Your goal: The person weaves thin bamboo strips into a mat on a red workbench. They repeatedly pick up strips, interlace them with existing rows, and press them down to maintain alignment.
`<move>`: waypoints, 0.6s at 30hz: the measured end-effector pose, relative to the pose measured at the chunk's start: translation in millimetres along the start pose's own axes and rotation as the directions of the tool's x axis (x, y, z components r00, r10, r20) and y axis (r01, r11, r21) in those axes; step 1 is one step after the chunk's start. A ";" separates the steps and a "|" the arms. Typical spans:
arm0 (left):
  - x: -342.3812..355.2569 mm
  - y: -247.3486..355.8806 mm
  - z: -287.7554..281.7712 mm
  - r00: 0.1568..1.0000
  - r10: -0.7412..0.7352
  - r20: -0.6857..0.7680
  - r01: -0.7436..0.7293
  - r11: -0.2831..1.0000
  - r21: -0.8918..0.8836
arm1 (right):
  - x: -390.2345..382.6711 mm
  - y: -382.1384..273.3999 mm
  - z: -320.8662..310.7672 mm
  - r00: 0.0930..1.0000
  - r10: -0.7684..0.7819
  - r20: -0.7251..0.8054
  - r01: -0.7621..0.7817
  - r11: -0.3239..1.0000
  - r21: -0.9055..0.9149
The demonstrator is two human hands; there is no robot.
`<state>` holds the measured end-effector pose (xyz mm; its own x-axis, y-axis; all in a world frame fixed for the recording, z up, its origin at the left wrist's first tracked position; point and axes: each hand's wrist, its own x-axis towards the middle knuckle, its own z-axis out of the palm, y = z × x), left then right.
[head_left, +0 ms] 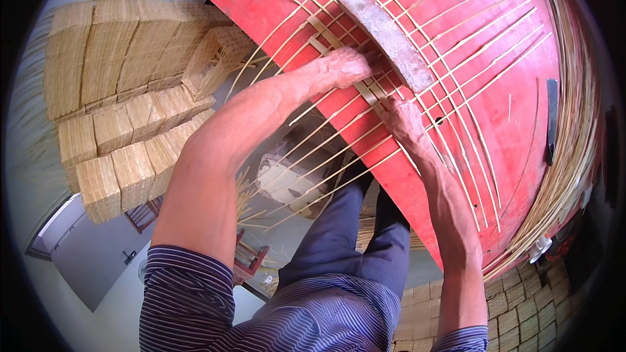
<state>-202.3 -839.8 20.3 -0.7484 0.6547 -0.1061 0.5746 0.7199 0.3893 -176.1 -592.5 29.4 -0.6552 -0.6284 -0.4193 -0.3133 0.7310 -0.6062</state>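
Note:
An open grid of thin, pale bamboo strips [456, 77] lies across a red tabletop [515, 117], with several strip ends hanging over its near edge. A heavy, worn grey bar [385, 36] rests diagonally on the crossings. My left hand [349, 67] is beside the bar's near side, its fingers curled down at a flat strip along the weave's near edge; the fingertips are partly hidden. Close by, below the bar's lower end, my right hand [405, 120] has its fingers bent and pinched on the same edge strip [370, 93].
A long bundle of loose strips [577, 137] curves along the table's right side, near a dark flat blade-like tool [551, 120]. Woven baskets [124, 120] are stacked at left, with more woven pieces [521, 306] at lower right. A grey door [98, 254] stands lower left.

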 end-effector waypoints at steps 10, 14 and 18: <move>-33.1 23.9 -58.0 0.958 -0.286 -0.034 0.282 0.911 0.301 | -5.1 -11.7 -8.2 1.000 0.020 0.019 -0.020 1.000 0.004; -32.7 4.5 -56.3 0.984 -0.168 0.062 0.138 0.932 0.336 | -3.7 -9.7 -8.7 0.996 0.078 0.035 -0.080 0.994 0.078; -27.4 -7.7 -63.4 0.952 -0.212 0.219 0.149 0.951 0.271 | -2.2 -13.5 -10.6 0.996 0.070 0.049 -0.074 0.994 0.080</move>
<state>-207.3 -877.9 78.2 -0.7620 0.5213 -0.3841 0.5243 0.8449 0.1065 -177.8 -598.2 45.7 -0.6411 -0.5877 -0.4935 -0.2075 0.7518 -0.6258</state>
